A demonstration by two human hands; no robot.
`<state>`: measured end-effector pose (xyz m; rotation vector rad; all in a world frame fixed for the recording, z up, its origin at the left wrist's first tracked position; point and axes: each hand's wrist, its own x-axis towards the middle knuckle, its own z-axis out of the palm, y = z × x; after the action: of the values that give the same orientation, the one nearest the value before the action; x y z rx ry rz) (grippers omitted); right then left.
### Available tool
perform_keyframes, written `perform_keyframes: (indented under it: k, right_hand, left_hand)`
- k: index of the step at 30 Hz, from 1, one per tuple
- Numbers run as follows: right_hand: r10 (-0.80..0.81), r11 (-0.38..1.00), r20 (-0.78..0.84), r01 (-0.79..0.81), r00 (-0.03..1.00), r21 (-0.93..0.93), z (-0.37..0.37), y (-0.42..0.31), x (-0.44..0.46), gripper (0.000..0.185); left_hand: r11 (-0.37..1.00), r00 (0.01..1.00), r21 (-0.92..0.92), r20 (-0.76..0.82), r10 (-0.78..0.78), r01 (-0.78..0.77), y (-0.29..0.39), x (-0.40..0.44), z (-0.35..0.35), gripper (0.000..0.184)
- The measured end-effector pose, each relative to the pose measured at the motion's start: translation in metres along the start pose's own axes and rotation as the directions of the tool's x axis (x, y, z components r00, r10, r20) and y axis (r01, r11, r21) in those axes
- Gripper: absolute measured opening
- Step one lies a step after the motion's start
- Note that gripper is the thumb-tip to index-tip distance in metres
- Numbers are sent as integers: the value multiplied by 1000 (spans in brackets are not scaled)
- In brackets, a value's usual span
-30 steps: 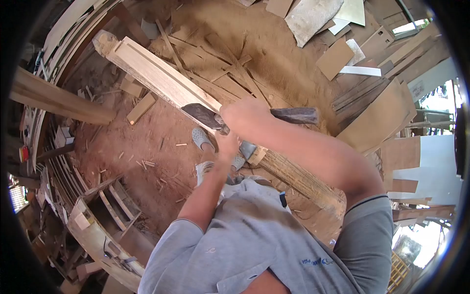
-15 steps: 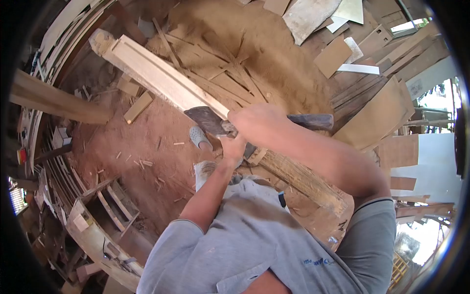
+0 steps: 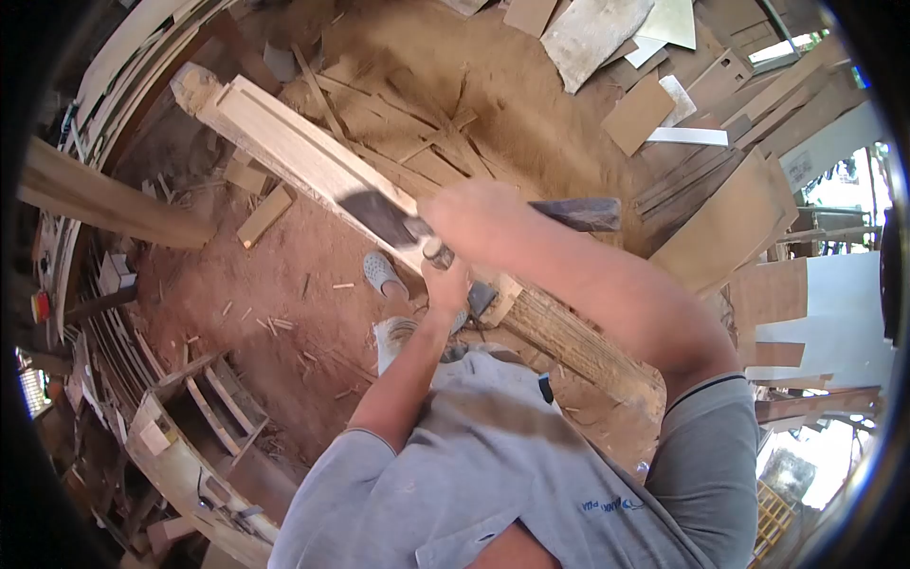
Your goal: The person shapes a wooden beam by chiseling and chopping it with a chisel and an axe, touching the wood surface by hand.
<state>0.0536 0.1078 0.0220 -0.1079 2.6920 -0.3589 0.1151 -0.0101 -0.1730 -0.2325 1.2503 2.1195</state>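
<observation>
My right hand is wrapped round the middle of a dark wooden club, whose two ends stick out on either side of the fist. Below it, my left hand grips a chisel; the round top of its handle shows above the fingers, close to the club's blurred left part. The chisel's metal blade shows past my left hand, near a cut in the long timber. A pale grooved board lies along the far part of the timber.
Wood scraps and chips lie on the reddish floor. Sawdust and thin strips lie beyond the timber. Panels lean at the right, a wooden post crosses the left, and a wooden frame stands at lower left.
My right hand and the club have moved left and slightly up, and more of the chisel handle's top shows. My left hand has shifted only slightly.
</observation>
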Motion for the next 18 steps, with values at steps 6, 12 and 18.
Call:
perform_keyframes:
  k: [6,12,18]
  right_hand:
    - [249,940,-73,-223,966,257,-5,-23,5,20]
    - [69,995,152,-57,986,-87,-1,-4,5,21]
    - [190,977,20,-191,982,93,13,-5,-10,22]
  left_hand:
    - [998,997,-6,-43,-65,64,-15,14,-17,23]
    - [1000,999,1,-24,-25,25,-4,2,4,20]
    - [992,988,25,-99,-120,123,-20,9,-7,19]
